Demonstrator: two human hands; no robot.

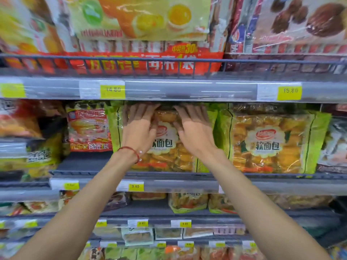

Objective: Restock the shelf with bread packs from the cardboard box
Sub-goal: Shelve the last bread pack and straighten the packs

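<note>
Pressing flat, both hands, left [139, 128] and right [195, 130], fingers spread, seemingly steady an upright bread pack [167, 145] on the shelf [169, 174].

"软面包" on bread pack [266, 145]; price tag [135, 186] "9.90"

yellow price tags [289, 93] line the rails, with a red-printed snack bag [89, 126] left of centre.

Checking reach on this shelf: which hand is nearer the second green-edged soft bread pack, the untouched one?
Right. The right hand presses the pack beside it, close to the untouched green-edged bread pack. The left hand lies farther away, on that pressed pack's far side.
</note>
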